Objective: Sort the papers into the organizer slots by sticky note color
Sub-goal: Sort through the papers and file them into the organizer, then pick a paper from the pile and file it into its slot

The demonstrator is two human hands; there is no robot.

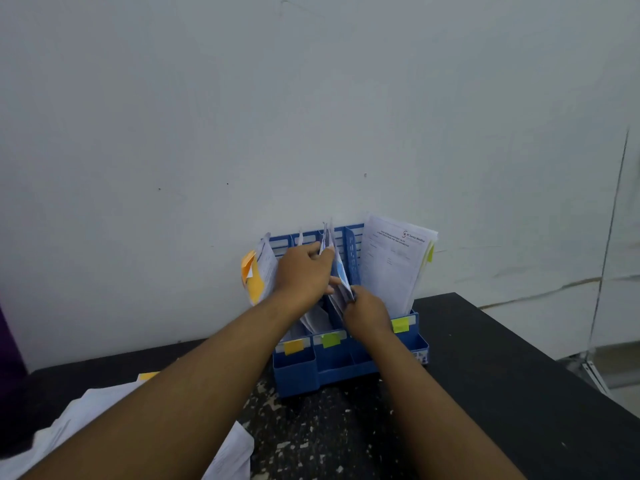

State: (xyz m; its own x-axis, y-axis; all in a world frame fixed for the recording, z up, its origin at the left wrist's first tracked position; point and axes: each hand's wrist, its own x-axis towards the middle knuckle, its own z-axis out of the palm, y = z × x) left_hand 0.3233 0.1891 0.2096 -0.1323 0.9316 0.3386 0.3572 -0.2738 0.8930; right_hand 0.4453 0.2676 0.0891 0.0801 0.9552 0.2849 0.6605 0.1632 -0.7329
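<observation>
Both hands are working at the middle slot of the blue organizer, behind the green tag. The left hand is curling over the sheaf from nine o'clock, and the right hand is pinching its lower edge at five. Best bet: keeping the sheets squared and feeding them straight down, clear of the divider. Unsorted papers are waiting at seven o'clock.
</observation>
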